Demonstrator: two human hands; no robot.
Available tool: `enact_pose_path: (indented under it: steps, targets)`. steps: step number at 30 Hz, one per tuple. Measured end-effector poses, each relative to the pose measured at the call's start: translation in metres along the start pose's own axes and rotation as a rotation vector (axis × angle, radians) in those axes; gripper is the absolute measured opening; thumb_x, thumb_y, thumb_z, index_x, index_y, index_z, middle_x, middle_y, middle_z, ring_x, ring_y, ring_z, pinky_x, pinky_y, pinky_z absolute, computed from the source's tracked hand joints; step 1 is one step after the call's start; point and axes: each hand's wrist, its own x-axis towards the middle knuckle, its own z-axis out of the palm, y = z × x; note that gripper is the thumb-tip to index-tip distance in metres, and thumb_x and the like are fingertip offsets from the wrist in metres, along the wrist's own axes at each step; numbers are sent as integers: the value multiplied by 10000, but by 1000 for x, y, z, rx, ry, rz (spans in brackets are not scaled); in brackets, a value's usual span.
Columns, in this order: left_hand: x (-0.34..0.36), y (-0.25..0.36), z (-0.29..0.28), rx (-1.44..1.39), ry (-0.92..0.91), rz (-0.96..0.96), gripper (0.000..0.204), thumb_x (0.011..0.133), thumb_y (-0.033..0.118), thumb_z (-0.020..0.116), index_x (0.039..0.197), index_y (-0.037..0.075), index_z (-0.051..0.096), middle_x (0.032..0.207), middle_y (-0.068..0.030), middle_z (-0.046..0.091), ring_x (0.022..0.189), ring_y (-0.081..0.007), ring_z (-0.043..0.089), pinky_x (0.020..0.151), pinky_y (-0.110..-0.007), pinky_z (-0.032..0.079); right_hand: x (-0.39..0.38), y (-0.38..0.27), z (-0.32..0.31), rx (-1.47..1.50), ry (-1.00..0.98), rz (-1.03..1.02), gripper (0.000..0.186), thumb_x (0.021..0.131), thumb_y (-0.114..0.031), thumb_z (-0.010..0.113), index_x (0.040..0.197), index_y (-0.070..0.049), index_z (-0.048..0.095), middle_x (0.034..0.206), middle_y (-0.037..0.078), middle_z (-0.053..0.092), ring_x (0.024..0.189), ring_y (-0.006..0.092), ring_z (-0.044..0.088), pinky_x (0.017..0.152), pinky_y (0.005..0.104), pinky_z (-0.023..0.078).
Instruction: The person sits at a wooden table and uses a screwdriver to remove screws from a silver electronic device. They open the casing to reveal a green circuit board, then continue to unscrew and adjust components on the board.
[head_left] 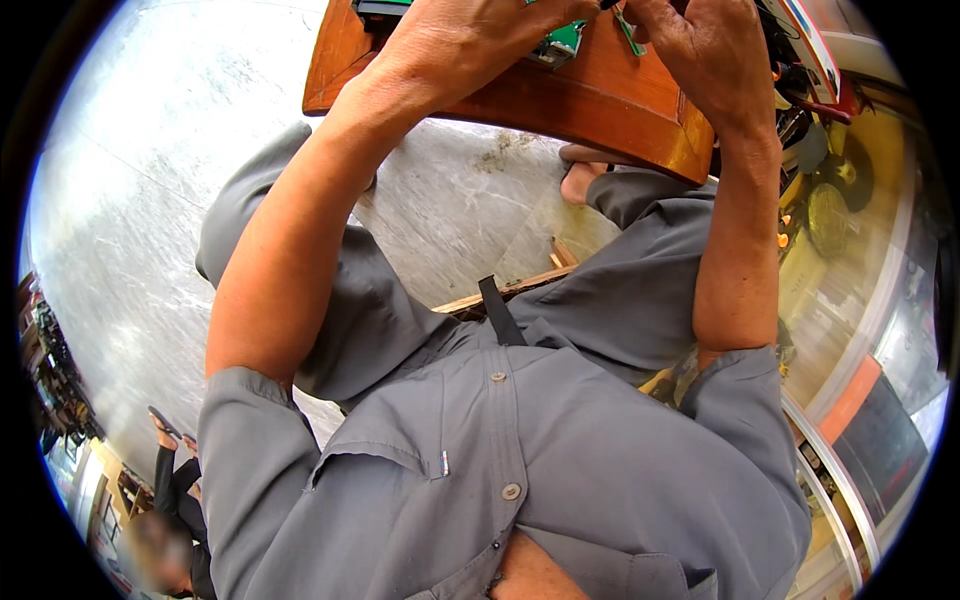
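My left hand (470, 40) reaches over the near part of the wooden table (560, 115), fingers closed, its tips partly cut off by the upper picture edge. Just under it is a green circuit board (565, 40) with a metal-looking part at its edge. Across from it, my right hand (705, 50) is closed with fingers curled, close to a thin green strip of board (630, 33). A small dark bit shows between the two hands at the top edge. What either hand grips cannot be made out.
Left of my left forearm, a dark object (380, 10) rests on the table. A glass-sided case (840, 230) with round items stands to my right. My bare foot (580, 183) is under the table. A person (175, 510) in dark clothes is far left.
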Motion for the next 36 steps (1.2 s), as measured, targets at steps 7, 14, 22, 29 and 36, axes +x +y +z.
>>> enact_pose_path:
  steps: [7, 14, 22, 29, 36]
  targets:
    - [8, 7, -2, -186, -73, -21, 190, 1014, 110, 655, 1131, -22, 726, 950, -128, 759, 821, -166, 678, 784, -343, 567, -6, -18, -3, 74, 11, 232, 243, 1075, -223, 554, 948, -23, 606, 612, 33, 562, 526, 113, 566, 498, 291, 443]
    - [6, -3, 1, -234, -47, 15, 184, 1035, 125, 645, 1090, -10, 756, 926, -107, 765, 796, -143, 675, 753, -307, 575, -10, -13, 11, -32, 101, -35, 193, 1064, -183, 520, 975, -26, 589, 643, 49, 573, 569, 148, 590, 544, 308, 469]
    - [14, -6, 6, -301, -62, 27, 178, 1033, 116, 643, 1068, -6, 767, 927, -112, 771, 808, -155, 692, 779, -306, 588, -9, -21, -1, -3, -6, 160, 197, 1073, -186, 504, 990, -30, 592, 646, 42, 573, 561, 137, 584, 536, 304, 469]
    - [14, -3, 4, -239, -93, 54, 195, 1048, 140, 624, 1090, 3, 755, 937, -112, 766, 823, -179, 703, 796, -319, 590, -8, -20, -1, 63, -8, 234, 279, 1086, -267, 551, 957, -26, 603, 614, 34, 580, 527, 121, 573, 502, 297, 452]
    - [16, -2, 4, -188, -151, 32, 204, 1048, 130, 616, 1159, -7, 718, 955, -123, 758, 836, -193, 696, 846, -345, 564, -3, -17, -2, -130, 19, 183, 411, 1034, -377, 656, 861, -4, 643, 607, 105, 633, 528, 174, 626, 496, 342, 455]
